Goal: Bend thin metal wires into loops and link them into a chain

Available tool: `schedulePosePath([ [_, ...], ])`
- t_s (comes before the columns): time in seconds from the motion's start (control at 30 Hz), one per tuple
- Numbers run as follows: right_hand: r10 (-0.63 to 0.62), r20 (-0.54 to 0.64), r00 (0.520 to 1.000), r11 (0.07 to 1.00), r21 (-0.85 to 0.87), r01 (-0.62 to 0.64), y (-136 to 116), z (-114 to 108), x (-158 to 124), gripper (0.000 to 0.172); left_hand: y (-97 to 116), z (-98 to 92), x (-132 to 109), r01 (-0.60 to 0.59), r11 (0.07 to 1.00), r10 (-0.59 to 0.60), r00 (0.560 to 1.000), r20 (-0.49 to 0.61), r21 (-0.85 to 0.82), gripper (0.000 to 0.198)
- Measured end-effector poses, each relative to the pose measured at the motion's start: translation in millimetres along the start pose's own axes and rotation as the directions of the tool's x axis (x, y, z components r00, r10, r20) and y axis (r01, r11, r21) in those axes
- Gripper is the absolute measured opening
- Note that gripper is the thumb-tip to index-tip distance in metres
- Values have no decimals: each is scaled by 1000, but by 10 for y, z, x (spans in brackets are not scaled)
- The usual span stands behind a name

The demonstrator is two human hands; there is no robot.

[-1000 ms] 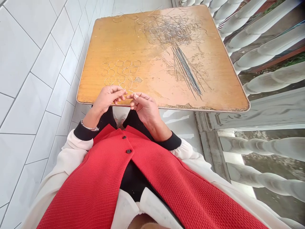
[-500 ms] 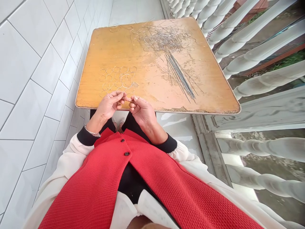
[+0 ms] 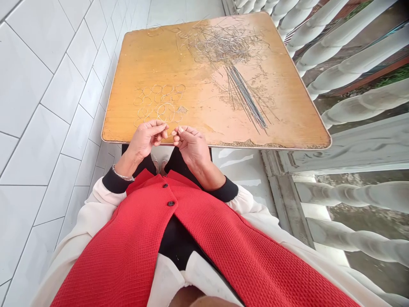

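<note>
well, nearest us we have a red waffle-knit waistcoat (image 3: 169, 238) with two black buttons (image 3: 171, 203), and one silver bangle (image 3: 120, 176) on the wrist of the left hand (image 3: 145, 138). the left hand and the right hand (image 3: 191, 147) meet just over the table's near edge. their fingers (image 3: 161, 130) curl in, pinched almost shut, tips nearly touching; we cannot tell whether they grip a fine wire. just beyond lie thin wire rings (image 3: 158, 104), roughly fifteen, too overlapped for a sure count. further on we count one bundle of straight wires (image 3: 246, 102) and one wire tangle (image 3: 223, 44) on the orange wooden table (image 3: 153, 59). white balusters (image 3: 348, 42) stand to the right. we judge that a careless wrist could scatter the rings, and that loose wire ends could snag or prick the fingers.
</note>
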State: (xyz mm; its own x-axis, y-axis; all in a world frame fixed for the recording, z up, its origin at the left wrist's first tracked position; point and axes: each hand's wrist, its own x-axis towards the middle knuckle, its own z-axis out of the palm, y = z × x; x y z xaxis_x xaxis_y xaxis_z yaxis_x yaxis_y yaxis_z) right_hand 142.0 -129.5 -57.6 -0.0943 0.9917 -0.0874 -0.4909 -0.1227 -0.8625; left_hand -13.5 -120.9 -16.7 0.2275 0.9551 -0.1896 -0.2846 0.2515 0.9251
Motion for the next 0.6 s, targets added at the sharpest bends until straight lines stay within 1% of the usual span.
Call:
schedulePosePath([
  [0.13, 3, -12, 1000, 999, 53, -2, 13, 1, -12, 18, 29, 19, 11, 12, 999, -12, 1000, 3, -34, 19],
  [0.3, -20, 20, 1000, 1000, 7, 20, 10, 4, -37, 21, 48, 42, 13, 41, 998, -41, 999, -8, -41, 28],
  [0.4, -25, 21, 999, 1000, -5, 25, 17, 23, -50, 23, 38, 26, 10, 56, 998, -57, 998, -27, -9, 27],
  [0.5, 3, 11, 1000, 1000, -6, -3, 27, 37, -63, 26, 26, -9, 6, 44, 999, -44, 998, -46, -16, 24],
  [0.6, 76, 28, 997, 997, -15, -76, 6, 31, -74, 30, 55, -43, -5, 8, 1000, -8, 999, -49, -2, 21],
])
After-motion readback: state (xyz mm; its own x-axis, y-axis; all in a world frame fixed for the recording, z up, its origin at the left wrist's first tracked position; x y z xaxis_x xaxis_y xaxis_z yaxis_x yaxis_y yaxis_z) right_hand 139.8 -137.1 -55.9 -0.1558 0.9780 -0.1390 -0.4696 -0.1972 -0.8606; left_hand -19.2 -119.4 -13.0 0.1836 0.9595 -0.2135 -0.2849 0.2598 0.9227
